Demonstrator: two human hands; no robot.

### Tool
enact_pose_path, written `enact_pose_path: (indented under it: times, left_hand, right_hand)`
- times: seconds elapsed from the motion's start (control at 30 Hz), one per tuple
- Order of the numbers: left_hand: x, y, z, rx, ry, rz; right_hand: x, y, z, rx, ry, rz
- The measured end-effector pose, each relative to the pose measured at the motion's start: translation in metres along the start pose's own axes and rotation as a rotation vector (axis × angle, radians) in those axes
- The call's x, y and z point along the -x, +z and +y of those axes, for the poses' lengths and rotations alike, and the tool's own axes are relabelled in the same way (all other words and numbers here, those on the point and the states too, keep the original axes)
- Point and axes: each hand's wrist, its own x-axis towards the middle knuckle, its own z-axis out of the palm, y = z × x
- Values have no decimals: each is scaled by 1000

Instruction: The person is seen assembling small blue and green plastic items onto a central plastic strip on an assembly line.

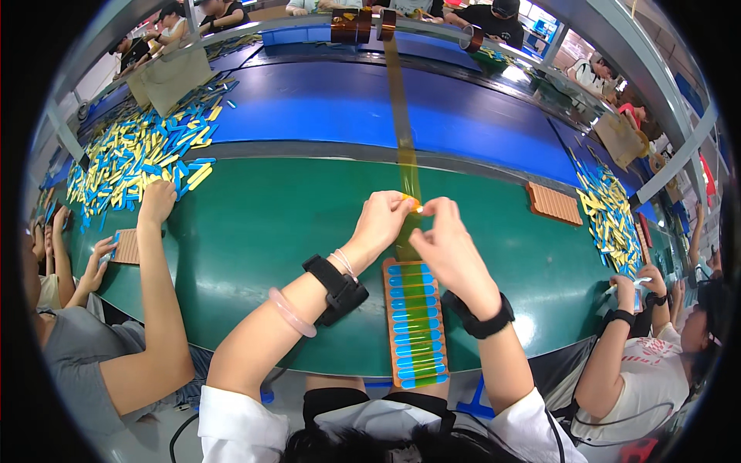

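Observation:
A long strip of amber tape (401,116) runs down from the far rail to the middle of the green table. My left hand (384,220) is closed in a pinch on the tape, where a small orange-yellow bit shows at the fingertips. Right beside it, my right hand (448,239) has its fingers curled together at the tape; what they hold is too small to make out. Below both hands lies a brown ridged tray (390,339) with several blue strips (401,315) laid crosswise in rows. Translucent tape covers the middle of these strips lengthwise.
Heaps of blue and yellow strips lie at the left (147,158) and right (610,220). Another ridged tray (554,204) sits at the right. Amber tape rolls (351,26) hang on the far rail above a blue belt (309,100). Co-workers' arms (164,285) flank me on both sides.

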Motion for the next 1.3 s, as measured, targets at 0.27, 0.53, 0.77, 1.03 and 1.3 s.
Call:
enact_pose_path:
  times: [0.27,0.53,0.77,1.03,1.3]
  left_hand:
    - [-2,-32,79,571,272,-239]
    - [27,-31,44,-1456,792,210]
    - [94,5,-1,-1158,991,-386]
    - [39,-123,-13,-1562,219,-139]
    - [15,-224,-38,-1702,81,255]
  right_hand:
    - [29,-37,8,-908,278,-307]
    - [34,-71,6,-1062,247,-334]
    - [39,-66,22,-1123,272,-350]
    - [34,-56,28,-1104,284,-360]
    - [36,-35,12,-1056,313,-447]
